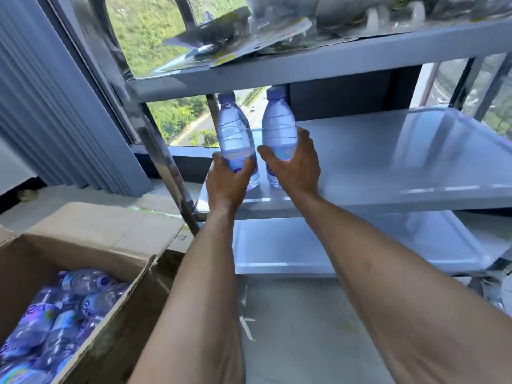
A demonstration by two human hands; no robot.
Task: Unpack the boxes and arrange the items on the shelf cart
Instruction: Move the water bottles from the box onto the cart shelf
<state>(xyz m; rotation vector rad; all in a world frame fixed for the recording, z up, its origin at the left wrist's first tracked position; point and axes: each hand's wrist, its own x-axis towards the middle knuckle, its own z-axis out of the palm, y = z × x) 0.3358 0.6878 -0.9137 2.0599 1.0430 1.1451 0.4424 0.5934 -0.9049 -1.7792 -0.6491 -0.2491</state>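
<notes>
Two clear water bottles with purple caps stand upright at the left end of the steel shelf cart's middle shelf (388, 162). My left hand (225, 180) grips the lower part of the left bottle (234, 128). My right hand (295, 164) grips the lower part of the right bottle (278, 123). The two bottles stand side by side, a small gap between them. An open cardboard box (91, 250) at the lower left holds several more bottles (55, 320) lying in a heap.
The top shelf (304, 62) carries several flat blister packs. The bottom shelf (360, 245) sits below the middle one. A steel cart post (163, 167) rises just left of the bottles. Behind is a window, with a grey blind (55, 120) at left.
</notes>
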